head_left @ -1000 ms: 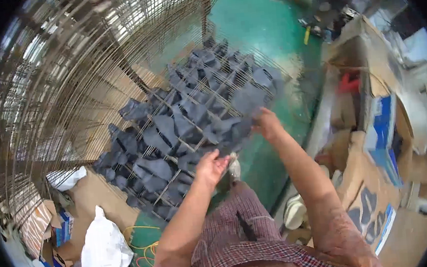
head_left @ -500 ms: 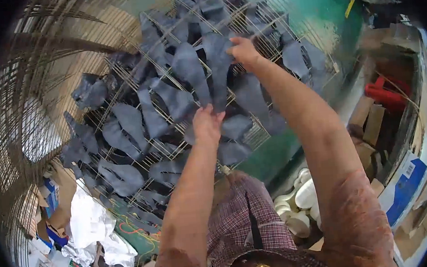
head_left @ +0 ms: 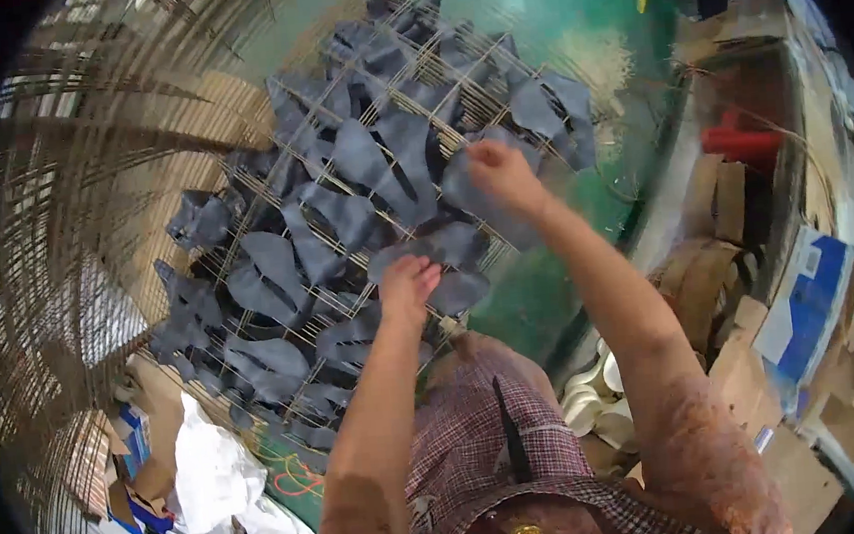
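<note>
Flat blue-grey leather-like cut pieces (head_left: 269,274), several with a long slit, cover a wire-and-slat rack (head_left: 494,254) in front of me. My left hand (head_left: 410,286) lies at the near part of the rack, its fingers stretched over the edge of one piece (head_left: 453,242). Farther right, my right hand (head_left: 502,173) is over another rounded piece (head_left: 461,186). Its fingers are curled together near that piece's upper edge, slightly blurred; whether they pinch it is hidden. Between and beyond my hands a slit piece (head_left: 408,158) lies flat on the rack.
Stacked slatted racks (head_left: 60,195) rise on the left. White crumpled sheeting (head_left: 213,475) lies at lower left. On the right stand a bin with cardboard (head_left: 717,194) and a red object (head_left: 741,145), beside a blue-and-white box (head_left: 801,308). Pale rounded items (head_left: 584,410) sit near my right side.
Both hands have left the slit piece at the middle and come nearer to me; my right hand has gone from its top to the piece on its right. The view has shifted somewhat.
</note>
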`<state>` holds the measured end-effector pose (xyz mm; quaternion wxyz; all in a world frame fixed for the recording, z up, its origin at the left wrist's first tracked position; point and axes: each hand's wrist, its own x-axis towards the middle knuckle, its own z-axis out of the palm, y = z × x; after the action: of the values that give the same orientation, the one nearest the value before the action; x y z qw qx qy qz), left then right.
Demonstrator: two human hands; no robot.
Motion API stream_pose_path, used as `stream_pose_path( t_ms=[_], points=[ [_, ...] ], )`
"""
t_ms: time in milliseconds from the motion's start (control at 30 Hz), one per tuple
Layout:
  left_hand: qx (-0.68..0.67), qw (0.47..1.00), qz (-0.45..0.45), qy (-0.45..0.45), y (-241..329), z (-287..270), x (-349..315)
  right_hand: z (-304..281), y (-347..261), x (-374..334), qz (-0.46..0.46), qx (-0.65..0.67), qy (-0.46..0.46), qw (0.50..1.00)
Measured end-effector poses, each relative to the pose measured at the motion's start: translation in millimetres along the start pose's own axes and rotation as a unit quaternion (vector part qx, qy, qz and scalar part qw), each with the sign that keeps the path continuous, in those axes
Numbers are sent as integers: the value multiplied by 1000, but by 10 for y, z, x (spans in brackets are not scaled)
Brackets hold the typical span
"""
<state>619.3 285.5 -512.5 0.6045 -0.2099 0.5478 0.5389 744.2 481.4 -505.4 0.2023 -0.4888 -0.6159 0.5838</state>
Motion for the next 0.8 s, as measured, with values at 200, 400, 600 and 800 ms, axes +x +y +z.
stream_pose_path(
  t_ms=[200, 400, 600, 800],
  points=[
    [93, 994, 17, -51, -187, -903, -1095, -271, -217, -2265, 126, 55, 57, 989],
    [179, 980, -6, -87, -575, -1669, -2191, -12, -57, -4693, 160, 215, 178, 947],
    [235, 967, 24, -90, -566, -1901, -2775, 136, -63, -6346, 130, 251, 230, 931],
    [351, 913, 38, -203, -1305, -1098, -3493, -213, 172, -7785, 58, 213, 416, 882]
  ],
)
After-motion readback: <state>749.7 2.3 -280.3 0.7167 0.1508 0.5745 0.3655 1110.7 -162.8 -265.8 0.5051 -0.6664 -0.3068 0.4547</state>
